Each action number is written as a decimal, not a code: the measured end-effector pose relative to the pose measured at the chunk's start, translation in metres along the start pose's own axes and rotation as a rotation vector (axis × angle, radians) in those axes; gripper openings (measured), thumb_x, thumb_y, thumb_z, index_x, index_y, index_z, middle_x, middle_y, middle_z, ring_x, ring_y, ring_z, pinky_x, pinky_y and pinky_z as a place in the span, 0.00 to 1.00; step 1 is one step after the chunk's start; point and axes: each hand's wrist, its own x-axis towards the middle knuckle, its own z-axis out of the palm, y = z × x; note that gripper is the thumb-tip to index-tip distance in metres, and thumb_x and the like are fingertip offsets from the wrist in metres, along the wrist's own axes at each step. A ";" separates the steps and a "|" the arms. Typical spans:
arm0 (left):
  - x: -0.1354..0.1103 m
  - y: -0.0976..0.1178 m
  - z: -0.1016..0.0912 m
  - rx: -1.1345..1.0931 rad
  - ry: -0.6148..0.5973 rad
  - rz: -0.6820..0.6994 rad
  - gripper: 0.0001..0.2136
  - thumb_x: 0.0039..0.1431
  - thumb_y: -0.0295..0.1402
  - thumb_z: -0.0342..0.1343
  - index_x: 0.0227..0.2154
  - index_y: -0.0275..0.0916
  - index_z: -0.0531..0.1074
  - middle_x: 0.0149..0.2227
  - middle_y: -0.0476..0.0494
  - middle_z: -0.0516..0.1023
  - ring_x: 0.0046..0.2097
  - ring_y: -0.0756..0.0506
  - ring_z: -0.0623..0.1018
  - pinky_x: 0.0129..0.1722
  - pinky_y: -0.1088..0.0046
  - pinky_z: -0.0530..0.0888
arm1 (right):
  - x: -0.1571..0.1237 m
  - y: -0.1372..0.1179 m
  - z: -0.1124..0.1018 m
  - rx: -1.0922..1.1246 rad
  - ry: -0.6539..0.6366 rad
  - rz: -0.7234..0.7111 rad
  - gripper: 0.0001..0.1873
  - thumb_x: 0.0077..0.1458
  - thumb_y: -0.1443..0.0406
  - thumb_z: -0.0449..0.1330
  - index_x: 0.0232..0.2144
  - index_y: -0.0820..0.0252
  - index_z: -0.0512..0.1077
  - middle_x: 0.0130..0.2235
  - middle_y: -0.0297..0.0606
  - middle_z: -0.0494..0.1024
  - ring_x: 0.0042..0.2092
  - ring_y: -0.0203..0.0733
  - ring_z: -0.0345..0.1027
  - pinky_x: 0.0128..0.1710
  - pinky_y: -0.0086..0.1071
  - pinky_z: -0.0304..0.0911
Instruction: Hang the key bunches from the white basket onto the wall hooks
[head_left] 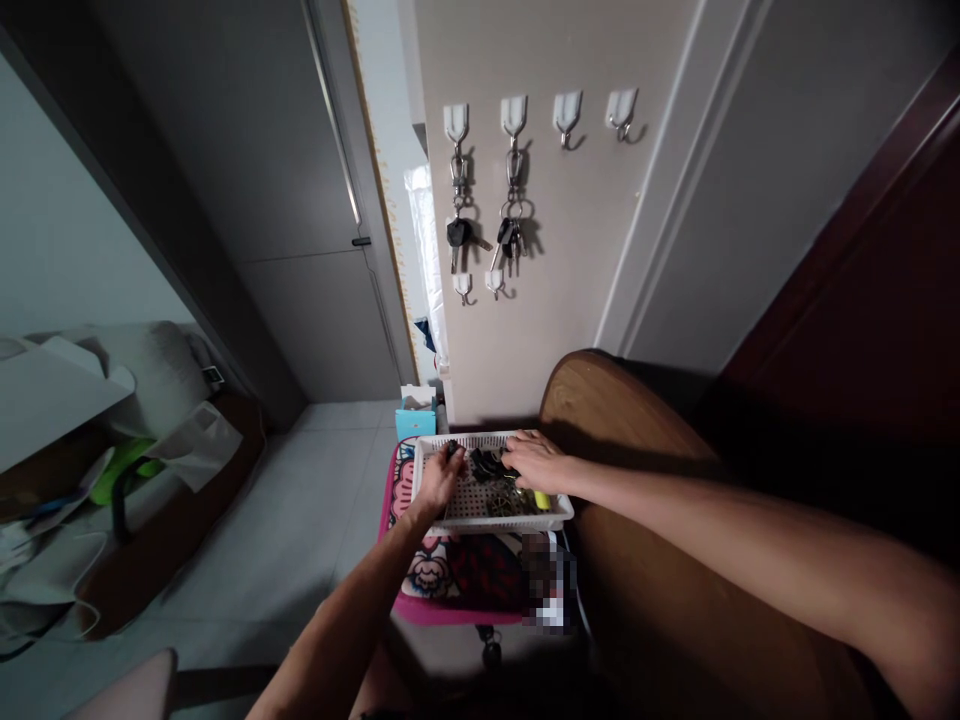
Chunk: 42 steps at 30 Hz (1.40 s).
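A white perforated plastic basket (pixel 480 522) stands on a pink patterned case and holds a loose pile of black and metal things (pixel 491 468). At the basket's left end my left hand (pixel 441 478) is closed, with a small black object (pixel 452 448), too small to make out, pinched between thumb and fingers. My right hand (pixel 531 460) reaches over the right side with its fingers bent down among the dark things; what they grip is hidden. A yellow object (pixel 541 499) lies under my right wrist. Metal pieces (pixel 501 503) are at the basket's front.
Two bunches of keys (pixel 459 235) (pixel 510 238) hang from white hooks on the wall; two upper hooks (pixel 568 115) (pixel 622 112) are bare. A round-edged wooden board (pixel 600 420) leans at right. A blue box (pixel 416 415) sits behind the basket. The pink case (pixel 465 608) is below.
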 end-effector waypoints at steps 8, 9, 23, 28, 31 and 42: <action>0.004 -0.004 -0.003 -0.377 -0.061 -0.155 0.11 0.46 0.38 0.41 0.27 0.36 0.60 0.21 0.49 0.67 0.22 0.52 0.68 0.21 0.78 0.64 | 0.003 0.000 0.000 0.038 0.010 0.034 0.05 0.36 0.68 0.53 0.20 0.59 0.67 0.30 0.39 0.67 0.38 0.43 0.56 0.36 0.34 0.48; 0.005 -0.005 -0.003 -0.344 -0.034 -0.149 0.10 0.45 0.37 0.41 0.27 0.35 0.61 0.21 0.49 0.67 0.23 0.53 0.68 0.20 0.78 0.64 | 0.005 0.001 -0.003 0.083 -0.006 0.047 0.04 0.36 0.69 0.51 0.19 0.60 0.67 0.28 0.39 0.68 0.36 0.42 0.58 0.33 0.33 0.50; -0.006 0.002 -0.002 0.341 0.189 0.386 0.18 0.42 0.27 0.46 0.40 0.36 0.57 0.42 0.41 0.61 0.45 0.47 0.61 0.44 0.67 0.58 | 0.018 0.011 -0.033 1.357 -0.096 0.228 0.04 0.44 0.66 0.48 0.24 0.63 0.56 0.24 0.32 0.64 0.22 0.30 0.62 0.20 0.24 0.57; -0.010 0.017 0.014 0.137 -0.163 0.273 0.19 0.43 0.31 0.48 0.41 0.35 0.56 0.36 0.43 0.67 0.36 0.49 0.66 0.34 0.75 0.64 | 0.011 -0.008 -0.041 1.569 -0.145 0.037 0.06 0.44 0.65 0.49 0.27 0.63 0.58 0.26 0.33 0.64 0.26 0.30 0.62 0.27 0.27 0.59; -0.007 0.027 0.012 0.197 -0.188 0.223 0.12 0.44 0.31 0.45 0.34 0.34 0.61 0.28 0.47 0.68 0.29 0.52 0.67 0.28 0.78 0.64 | 0.014 -0.007 -0.044 1.385 -0.029 0.036 0.06 0.43 0.65 0.49 0.25 0.64 0.60 0.25 0.33 0.65 0.27 0.30 0.60 0.25 0.25 0.58; 0.002 0.043 -0.038 1.096 -0.132 0.096 0.11 0.43 0.35 0.45 0.31 0.39 0.64 0.28 0.46 0.69 0.31 0.48 0.68 0.28 0.76 0.62 | 0.006 0.015 -0.005 0.137 -0.148 0.035 0.11 0.35 0.69 0.52 0.26 0.65 0.68 0.29 0.45 0.70 0.33 0.44 0.63 0.28 0.31 0.55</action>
